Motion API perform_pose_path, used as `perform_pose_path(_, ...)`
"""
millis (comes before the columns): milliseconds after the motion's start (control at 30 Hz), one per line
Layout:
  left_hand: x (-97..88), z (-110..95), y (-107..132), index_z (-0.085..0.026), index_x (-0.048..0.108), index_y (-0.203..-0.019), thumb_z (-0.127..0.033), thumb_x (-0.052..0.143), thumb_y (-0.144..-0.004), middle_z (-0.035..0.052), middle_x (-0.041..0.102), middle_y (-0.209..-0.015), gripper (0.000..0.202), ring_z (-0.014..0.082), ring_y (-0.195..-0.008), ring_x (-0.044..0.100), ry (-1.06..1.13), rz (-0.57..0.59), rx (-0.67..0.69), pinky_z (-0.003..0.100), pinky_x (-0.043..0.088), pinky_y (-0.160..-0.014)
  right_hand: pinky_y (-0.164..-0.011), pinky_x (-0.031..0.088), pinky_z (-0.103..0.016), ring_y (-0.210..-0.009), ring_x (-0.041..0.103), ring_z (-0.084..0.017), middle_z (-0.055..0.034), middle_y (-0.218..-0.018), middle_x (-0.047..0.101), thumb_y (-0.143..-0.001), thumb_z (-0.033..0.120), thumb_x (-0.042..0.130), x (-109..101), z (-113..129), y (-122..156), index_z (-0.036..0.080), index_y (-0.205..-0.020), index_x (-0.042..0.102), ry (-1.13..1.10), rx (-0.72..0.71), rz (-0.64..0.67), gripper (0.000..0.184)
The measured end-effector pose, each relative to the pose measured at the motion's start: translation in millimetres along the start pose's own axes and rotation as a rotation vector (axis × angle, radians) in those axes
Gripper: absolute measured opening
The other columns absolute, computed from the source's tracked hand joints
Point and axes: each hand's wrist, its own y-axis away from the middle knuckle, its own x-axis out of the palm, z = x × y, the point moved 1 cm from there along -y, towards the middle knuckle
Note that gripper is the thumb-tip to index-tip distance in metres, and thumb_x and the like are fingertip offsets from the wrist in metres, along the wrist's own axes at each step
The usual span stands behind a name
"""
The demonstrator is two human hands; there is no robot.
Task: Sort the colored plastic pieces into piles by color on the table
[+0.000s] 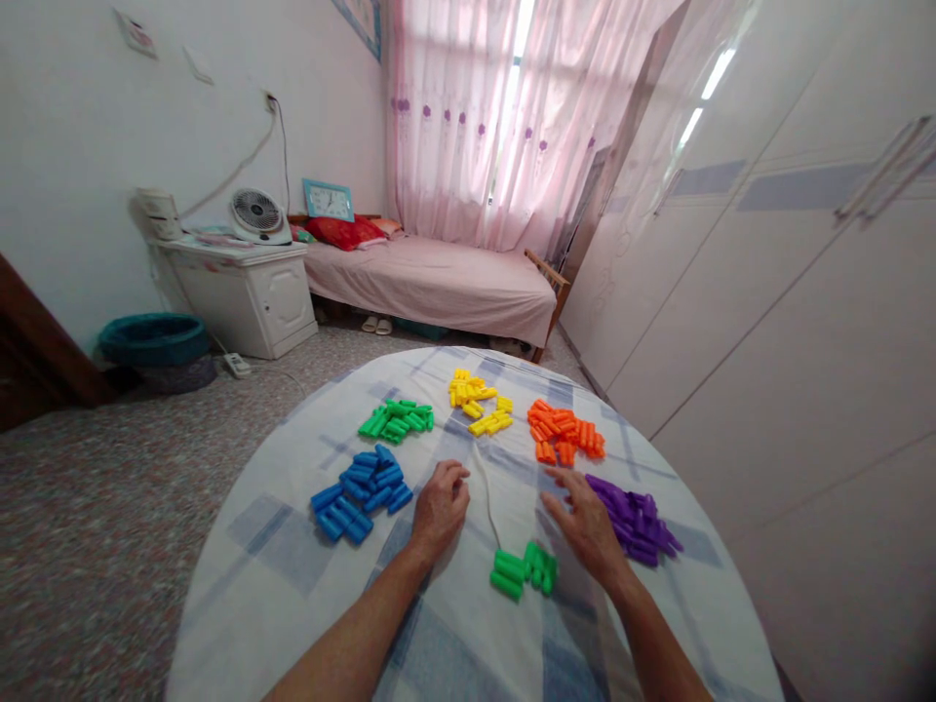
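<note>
My left hand (441, 509) rests on the tablecloth with its fingers loosely bent, the thumb apart from them, and nothing visible in it. Beside it lies a pile of blue plastic tubes (358, 492). My right hand (583, 517) is open above the table, fingers and thumb apart, close to a pile of purple plastic pieces (640, 522). Between my forearms sits a small group of green plastic tubes (508, 573). A white cord (488, 497) runs from this group toward the far side, passing between my hands.
Farther across the round table (278, 604) lie piles of green pieces (397, 420), yellow pieces (479, 400) and orange pieces (563, 431). Beyond it are a bed (439, 278), a white cabinet (282, 302) and a bin (155, 341). White wardrobes (767, 341) line the right.
</note>
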Motion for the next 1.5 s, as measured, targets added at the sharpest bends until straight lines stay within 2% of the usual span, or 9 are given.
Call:
perform_pose_path(133, 1.5, 1.7, -1.2, -0.018, 0.063, -0.095, -0.011, 0.046, -0.081, 0.0059, 0.06, -0.111, 0.023, 0.0161, -0.1, 0.06, -0.005, 0.004, 0.0, 0.029, 0.048, -0.089, -0.091, 0.046, -0.035, -0.108, 0.056, -0.022, -0.0061, -0.117, 0.061, -0.079, 0.036, 0.058, 10.0, -0.7, 54.6, 0.025, -0.113, 0.062, -0.151, 0.043, 0.191, 0.036)
perform_pose_path(300, -2.6, -6.7, 2.5, -0.018, 0.061, -0.094, -0.011, 0.045, -0.081, 0.0057, 0.061, -0.106, 0.022, 0.0155, -0.097, 0.059, 0.031, 0.014, 0.063, 0.028, 0.047, -0.086, -0.094, 0.043, -0.035, -0.105, 0.058, -0.022, -0.0085, -0.11, 0.064, -0.084, 0.041, 0.05, 24.5, -8.5, 72.5, 0.02, -0.105, 0.065, -0.19, 0.162, -0.009, 0.034)
perform_pose_path(533, -4.2, -49.9, 35.6, -0.021, 0.062, -0.095, -0.047, 0.07, -0.069, 0.0029, 0.061, -0.095, 0.037, 0.017, -0.086, 0.057, -0.151, 0.533, 0.478, 0.026, 0.045, -0.075, -0.084, 0.047, -0.03, -0.095, 0.062, -0.021, -0.0057, -0.102, 0.068, -0.082, 0.04, 0.05, 25.4, -13.9, 67.1, 0.02, -0.099, 0.066, -0.254, 0.214, -0.118, 0.032)
perform_pose_path(667, -5.5, -62.1, 46.1, -0.021, 0.061, -0.088, -0.047, 0.076, -0.06, 0.0022, 0.06, -0.095, 0.041, 0.0182, -0.087, 0.055, -0.357, 0.685, 0.514, 0.026, 0.044, -0.072, -0.084, 0.047, -0.029, -0.095, 0.062, -0.021, -0.0054, -0.102, 0.069, -0.081, 0.04, 0.05, 23.9, -17.3, 68.8, 0.02, -0.098, 0.067, -0.252, 0.221, -0.108, 0.031)
perform_pose_path(800, -20.4, -61.6, 28.9, -0.022, 0.058, -0.091, -0.032, 0.07, -0.068, 0.0015, 0.059, -0.097, 0.027, 0.017, -0.09, 0.055, -0.44, 0.613, 0.397, 0.024, 0.043, -0.074, -0.083, 0.047, -0.028, -0.094, 0.063, -0.021, -0.0053, -0.1, 0.069, -0.081, 0.042, 0.051, 26.3, -21.0, 68.4, 0.021, -0.097, 0.068, -0.266, 0.202, -0.115, 0.031)
perform_pose_path(1133, -89.9, -24.9, -74.6, -0.016, 0.058, -0.106, -0.023, 0.061, -0.077, 0.0127, 0.056, -0.114, 0.03, 0.0279, -0.11, 0.05, -0.872, 0.006, 0.009, 0.039, 0.042, -0.09, -0.082, 0.049, -0.03, -0.093, 0.064, -0.023, -0.0065, -0.098, 0.069, -0.08, 0.048, 0.052, 27.3, -23.3, 66.3, 0.021, -0.094, 0.069, -0.273, 0.183, -0.099, 0.035)
perform_pose_path(1233, -73.8, -32.5, -52.3, -0.015, 0.056, -0.112, -0.023, 0.056, -0.081, 0.0123, 0.056, -0.118, 0.032, 0.024, -0.111, 0.051, -0.675, 0.07, 0.037, 0.036, 0.04, -0.094, -0.084, 0.048, -0.031, -0.095, 0.063, -0.024, -0.0066, -0.1, 0.069, -0.08, 0.05, 0.052, 26.4, -23.6, 66.4, 0.022, -0.094, 0.069, -0.274, 0.207, -0.1, 0.036)
perform_pose_path(1367, -20.7, -56.8, 11.8, -0.023, 0.056, -0.113, -0.037, 0.062, -0.078, 0.0033, 0.059, -0.111, 0.038, 0.0167, -0.096, 0.057, -0.326, 0.54, 0.22, 0.027, 0.046, -0.084, -0.086, 0.048, -0.033, -0.096, 0.062, -0.024, -0.007, -0.102, 0.068, -0.08, 0.053, 0.049, 25.5, -24.4, 67.3, 0.021, -0.096, 0.069, -0.311, 0.243, -0.114, 0.04)
perform_pose_path(1500, 17.4, -74.2, 50.6, -0.022, 0.059, -0.098, -0.041, 0.071, -0.066, 0.0051, 0.059, -0.104, 0.039, 0.0231, -0.099, 0.052, -0.452, 0.644, 0.332, 0.033, 0.046, -0.084, -0.082, 0.051, -0.032, -0.091, 0.064, -0.023, -0.0089, -0.104, 0.067, -0.08, 0.055, 0.047, 25.6, -27.8, 69.5, 0.019, -0.1, 0.067, -0.4, 0.301, -0.139, 0.046)
